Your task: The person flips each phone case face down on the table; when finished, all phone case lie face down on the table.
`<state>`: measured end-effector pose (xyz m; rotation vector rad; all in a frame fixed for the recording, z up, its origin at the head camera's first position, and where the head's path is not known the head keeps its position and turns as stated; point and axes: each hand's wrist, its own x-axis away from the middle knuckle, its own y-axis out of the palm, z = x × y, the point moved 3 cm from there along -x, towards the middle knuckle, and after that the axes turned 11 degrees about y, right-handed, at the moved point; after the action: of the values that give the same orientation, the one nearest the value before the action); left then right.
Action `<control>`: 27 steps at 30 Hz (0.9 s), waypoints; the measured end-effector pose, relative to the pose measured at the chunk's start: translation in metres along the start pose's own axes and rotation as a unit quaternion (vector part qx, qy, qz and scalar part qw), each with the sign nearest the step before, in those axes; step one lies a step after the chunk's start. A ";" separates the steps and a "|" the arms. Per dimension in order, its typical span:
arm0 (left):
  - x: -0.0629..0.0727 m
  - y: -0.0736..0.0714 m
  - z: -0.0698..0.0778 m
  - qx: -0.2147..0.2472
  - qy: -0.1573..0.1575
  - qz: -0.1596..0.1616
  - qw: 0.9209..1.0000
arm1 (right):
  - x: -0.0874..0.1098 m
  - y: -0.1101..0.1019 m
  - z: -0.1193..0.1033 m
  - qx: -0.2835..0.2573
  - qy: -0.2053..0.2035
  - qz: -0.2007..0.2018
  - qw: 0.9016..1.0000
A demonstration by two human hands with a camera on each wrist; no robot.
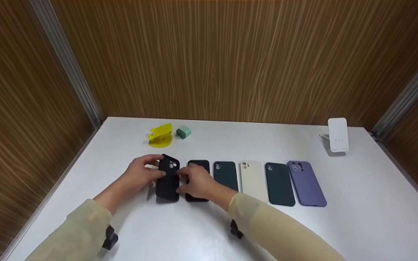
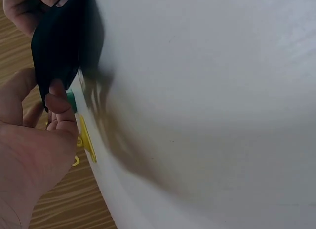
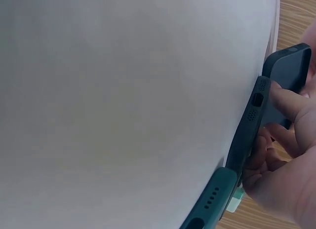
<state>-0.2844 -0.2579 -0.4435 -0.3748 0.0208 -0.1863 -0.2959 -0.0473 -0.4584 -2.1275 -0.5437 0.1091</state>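
Observation:
A black phone case stands tilted up off the table at the left end of a row of cases, its camera cutouts at the top. My left hand pinches its left edge between thumb and fingers. At the case's right edge, the thumb and fingers of my right hand grip it. Under that right hand lies a second black phone case, partly covered. In the left wrist view, the tilted case hangs between both hands. Its hollow inner side shows in the right wrist view.
Rightward the row continues with a dark green case, a cream case, another dark green case and a purple case. Behind stand a yellow phone stand, a green charger plug and a white stand. Wood-grain panels enclose the table.

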 end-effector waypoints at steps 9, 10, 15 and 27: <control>0.002 0.002 0.006 0.017 0.013 -0.014 1.000 | -0.002 -0.002 -0.001 -0.013 -0.010 -0.005 1.000; 0.002 0.002 0.006 0.016 0.012 -0.015 1.000 | -0.002 -0.002 -0.001 -0.016 -0.011 -0.010 1.000; 0.001 0.002 0.004 0.029 0.016 -0.022 0.999 | -0.004 -0.004 -0.004 -0.028 -0.023 -0.029 0.999; 0.007 -0.003 0.004 0.048 0.034 -0.035 0.998 | -0.011 -0.010 -0.001 -0.182 0.039 -0.104 0.977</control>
<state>-0.2781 -0.2603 -0.4390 -0.2740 0.0657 -0.2686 -0.3091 -0.0476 -0.4511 -2.3993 -0.7828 -0.2068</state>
